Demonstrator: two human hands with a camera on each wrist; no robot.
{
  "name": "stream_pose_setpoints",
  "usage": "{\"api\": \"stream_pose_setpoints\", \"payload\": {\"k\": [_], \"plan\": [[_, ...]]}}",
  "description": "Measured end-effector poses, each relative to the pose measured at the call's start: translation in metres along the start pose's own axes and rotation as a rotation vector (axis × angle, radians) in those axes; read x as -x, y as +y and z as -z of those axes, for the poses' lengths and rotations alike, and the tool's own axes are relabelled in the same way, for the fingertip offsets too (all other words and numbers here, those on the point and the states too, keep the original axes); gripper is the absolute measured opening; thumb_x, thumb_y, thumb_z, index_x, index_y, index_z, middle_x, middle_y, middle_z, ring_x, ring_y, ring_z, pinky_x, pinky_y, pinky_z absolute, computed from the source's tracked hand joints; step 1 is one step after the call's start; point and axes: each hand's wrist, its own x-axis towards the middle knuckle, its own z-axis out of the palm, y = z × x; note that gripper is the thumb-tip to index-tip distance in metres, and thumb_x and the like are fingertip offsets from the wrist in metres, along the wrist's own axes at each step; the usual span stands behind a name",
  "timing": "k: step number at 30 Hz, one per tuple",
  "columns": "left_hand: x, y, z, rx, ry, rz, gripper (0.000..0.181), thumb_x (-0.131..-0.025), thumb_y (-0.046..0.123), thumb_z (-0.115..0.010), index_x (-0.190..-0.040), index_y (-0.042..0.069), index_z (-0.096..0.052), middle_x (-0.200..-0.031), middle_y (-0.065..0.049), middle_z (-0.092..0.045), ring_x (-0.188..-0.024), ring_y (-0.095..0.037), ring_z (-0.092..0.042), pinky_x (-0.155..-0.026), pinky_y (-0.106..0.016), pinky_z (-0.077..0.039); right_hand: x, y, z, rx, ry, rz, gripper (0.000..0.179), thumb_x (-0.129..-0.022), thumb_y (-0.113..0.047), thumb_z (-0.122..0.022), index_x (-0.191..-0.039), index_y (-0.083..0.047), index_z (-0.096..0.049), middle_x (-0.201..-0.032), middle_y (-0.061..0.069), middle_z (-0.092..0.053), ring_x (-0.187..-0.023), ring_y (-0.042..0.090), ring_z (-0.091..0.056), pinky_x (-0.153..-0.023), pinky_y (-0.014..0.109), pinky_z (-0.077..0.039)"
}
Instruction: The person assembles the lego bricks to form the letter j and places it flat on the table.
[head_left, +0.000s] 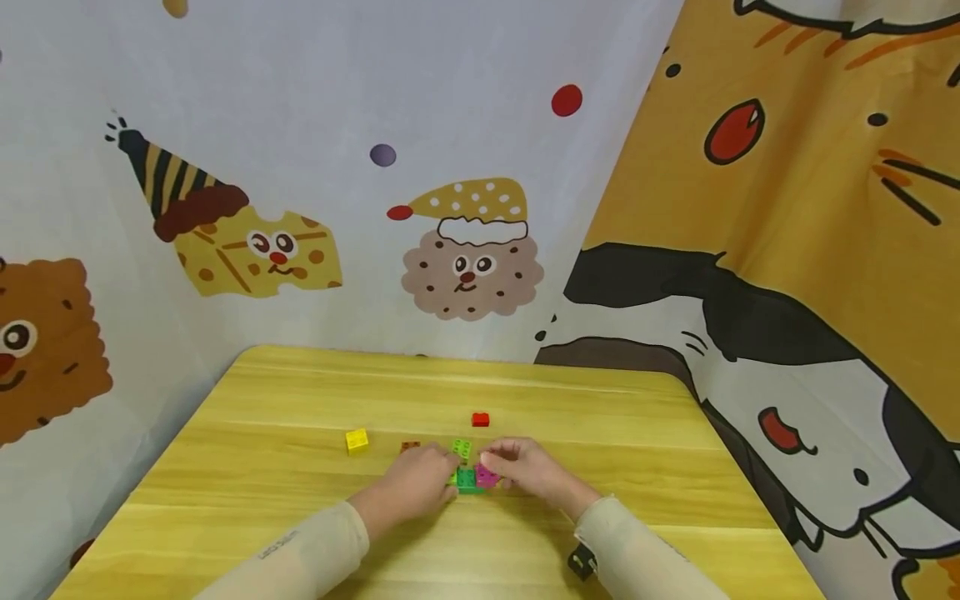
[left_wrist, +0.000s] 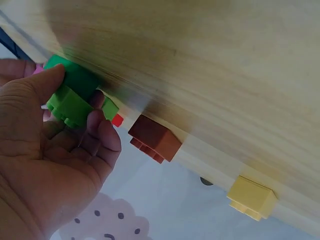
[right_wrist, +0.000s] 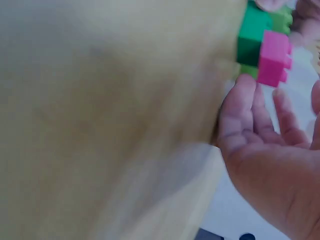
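On wood-grain table [head_left: 300, 392], left hand [left_wrist: 55, 145] gripping lime-green toy brick [left_wrist: 70, 108] against green brick [left_wrist: 79, 77], right hand [right_wrist: 270, 137] fingers relaxed beside pink brick [right_wrist: 273, 57].

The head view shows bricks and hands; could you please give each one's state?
Yellow plastic brick: apart, studs up.
Red plastic brick: apart.
Brown plastic brick: apart.
Rear lime plastic brick: studs up.
Green plastic brick: centre studs bare.
Front lime plastic brick: on green brick's left end.
Pink plastic brick: at green brick's right end; seating unclear.
Left hand: gripping front lime brick.
Right hand: at pink brick; grip unclear.
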Motion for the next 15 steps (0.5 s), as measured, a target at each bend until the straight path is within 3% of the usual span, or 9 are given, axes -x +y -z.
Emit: {"api": "stream_pose_setpoints", "payload": {"k": [5, 8, 12, 15], "plan": [[0.0, -0.001, -0.001, -0.017, 0.006, -0.028, 0.046, -0.09, 0.043, -0.075, -0.123, 0.01, -0.07, -0.107, -0.004, -0.073, -0.096, -0.022, -0.065, -0.085, -0.041, -0.057, -0.003, -0.005, 0.013, -0.019, 0.099, -0.003, 0.05, -0.104, -0.041, -0.055, -0.122, 0.005, -0.065, -0.111, 0.018, -0.07, -0.094, 0.028, -0.067, -0.081, 0.044, -0.058], [0.0, 0.0, 0.0, -0.017, 0.0, -0.035, 0.049, -0.091, 0.046, -0.073, -0.126, 0.012, -0.069, -0.116, -0.006, -0.072, -0.106, -0.026, -0.065, -0.094, -0.044, -0.054, -0.005, -0.011, 0.023, 0.007, 0.176, -0.002, 0.05, -0.104, -0.043, -0.054, -0.12, 0.004, -0.066, -0.111, 0.018, -0.07, -0.097, 0.029, -0.066, -0.085, 0.049, -0.056], [-0.001, 0.001, 0.001, -0.016, -0.003, -0.035, 0.05, -0.092, 0.046, -0.072, -0.129, 0.013, -0.067, -0.126, -0.009, -0.069, -0.12, -0.032, -0.062, -0.106, -0.049, -0.047, -0.006, -0.02, 0.033, 0.157, 0.261, 0.005, 0.041, -0.103, -0.043, -0.057, -0.114, -0.006, -0.07, -0.107, 0.011, -0.072, -0.096, 0.027, -0.066, -0.082, 0.048, -0.055], [-0.001, 0.001, 0.0, -0.023, 0.001, -0.033, 0.047, -0.093, 0.046, -0.071, -0.128, 0.014, -0.068, -0.126, -0.008, -0.069, -0.121, -0.032, -0.062, -0.107, -0.049, -0.047, -0.01, -0.023, 0.038, 0.311, 0.292, 0.019, 0.029, -0.1, -0.039, -0.064, -0.112, -0.013, -0.072, -0.104, 0.003, -0.071, -0.095, 0.023, -0.065, -0.079, 0.04, -0.056]]}}
